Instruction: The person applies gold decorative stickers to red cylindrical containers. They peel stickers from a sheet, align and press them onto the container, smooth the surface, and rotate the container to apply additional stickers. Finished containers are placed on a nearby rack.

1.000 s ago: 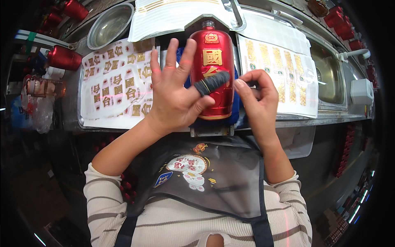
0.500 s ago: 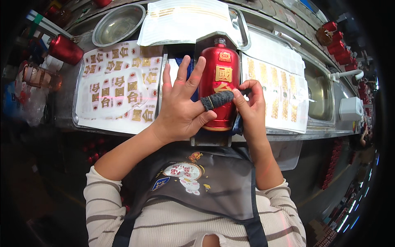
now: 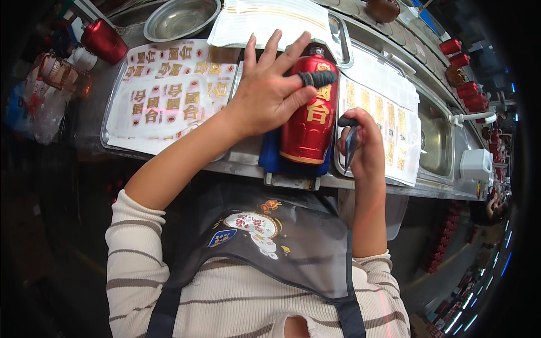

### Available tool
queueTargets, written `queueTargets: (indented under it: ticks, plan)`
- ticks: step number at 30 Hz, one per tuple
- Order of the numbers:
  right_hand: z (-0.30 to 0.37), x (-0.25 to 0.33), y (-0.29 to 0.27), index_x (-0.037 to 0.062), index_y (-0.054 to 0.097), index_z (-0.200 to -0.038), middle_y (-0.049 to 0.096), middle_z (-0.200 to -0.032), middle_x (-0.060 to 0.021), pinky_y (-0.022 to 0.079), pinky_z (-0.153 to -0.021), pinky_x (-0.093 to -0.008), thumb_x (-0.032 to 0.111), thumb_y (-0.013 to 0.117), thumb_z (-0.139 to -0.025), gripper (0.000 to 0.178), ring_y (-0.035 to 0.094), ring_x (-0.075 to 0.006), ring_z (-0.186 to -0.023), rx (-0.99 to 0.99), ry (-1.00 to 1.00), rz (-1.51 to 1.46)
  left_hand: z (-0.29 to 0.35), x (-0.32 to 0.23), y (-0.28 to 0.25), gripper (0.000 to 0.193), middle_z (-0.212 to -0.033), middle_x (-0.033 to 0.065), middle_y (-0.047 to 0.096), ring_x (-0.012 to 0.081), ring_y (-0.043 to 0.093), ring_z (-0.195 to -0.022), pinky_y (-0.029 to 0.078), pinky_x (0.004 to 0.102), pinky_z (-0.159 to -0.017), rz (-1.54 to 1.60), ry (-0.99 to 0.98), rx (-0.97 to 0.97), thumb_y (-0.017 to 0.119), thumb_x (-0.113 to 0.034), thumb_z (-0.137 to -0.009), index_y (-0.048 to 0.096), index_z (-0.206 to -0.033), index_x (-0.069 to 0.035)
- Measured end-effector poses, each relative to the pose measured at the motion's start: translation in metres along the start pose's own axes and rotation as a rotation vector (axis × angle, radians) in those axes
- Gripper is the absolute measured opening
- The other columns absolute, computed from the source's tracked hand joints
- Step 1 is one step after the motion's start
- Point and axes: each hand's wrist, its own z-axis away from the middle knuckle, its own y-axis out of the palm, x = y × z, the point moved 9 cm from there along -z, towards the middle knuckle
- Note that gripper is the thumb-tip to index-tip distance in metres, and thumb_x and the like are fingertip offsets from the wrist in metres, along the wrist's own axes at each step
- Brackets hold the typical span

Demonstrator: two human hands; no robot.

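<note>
A glossy red bottle [image 3: 307, 132] with gold raised characters lies on a blue cloth [image 3: 271, 160], its neck pointing away from me. My left hand [image 3: 270, 93] is spread over the bottle's upper left side. Its dark-wrapped finger rests across the topmost gold characters and covers part of them. To the right of the bottle, apart from it, my right hand [image 3: 366, 143] is closed round a dark, slim, pointed tool [image 3: 351, 147] whose tip points down toward me. The tool's exact kind is not clear.
A tray with sheets of gold decals [image 3: 163, 98] lies left, another decal sheet [image 3: 394, 127] right. Behind are a metal bowl [image 3: 183, 19] and white sheets [image 3: 270, 19]. A sink [image 3: 437, 143], white jug [image 3: 476, 164] and more red bottles [image 3: 104, 42] stand around.
My left hand has moved up and away along the bottle, uncovering the lower character. The right hand has drawn off the bottle to the right, with the dark pointed tool now plainly showing in it.
</note>
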Motion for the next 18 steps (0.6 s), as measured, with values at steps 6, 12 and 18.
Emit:
queueTargets:
  ticks: [6,12,18]
  plan:
    - [0.031,0.090,0.056,0.0024,0.063,-0.105,0.066,-0.094,-0.0039,0.051,-0.079,-0.0261,-0.008,0.064,-0.083,0.024,0.063,-0.0116,-0.086,0.009,-0.655,0.332,0.055,-0.052,-0.004,0.028,-0.162,0.0072,0.030,0.0508,0.019,-0.146,0.006,0.0738,-0.109,0.045,0.006,0.154,0.061,-0.041,-0.093,0.076,-0.102,-0.019]
    - [0.087,0.082,0.137,0.0090,0.065,-0.091,0.059,-0.080,-0.0067,0.050,-0.076,-0.0399,0.004,0.072,-0.075,0.018,0.062,-0.0258,-0.085,0.582,-1.448,1.287,0.089,-0.051,-0.031,0.035,-0.154,0.0248,0.038,0.0440,0.035,-0.142,0.010,0.0629,-0.115,0.281,-0.265,0.037,0.068,-0.027,-0.088,0.073,-0.116,-0.008]
    - [0.066,0.077,0.083,0.0029,0.066,-0.097,0.066,-0.087,-0.0060,0.052,-0.073,-0.0298,0.008,0.077,-0.079,0.021,0.064,-0.0167,-0.082,0.382,-0.667,0.771,0.105,-0.007,-0.014,0.042,-0.146,0.0198,0.050,0.0249,0.050,-0.130,0.031,0.0392,-0.113,0.700,-0.657,-0.175,0.064,-0.016,-0.094,0.060,-0.131,0.003]
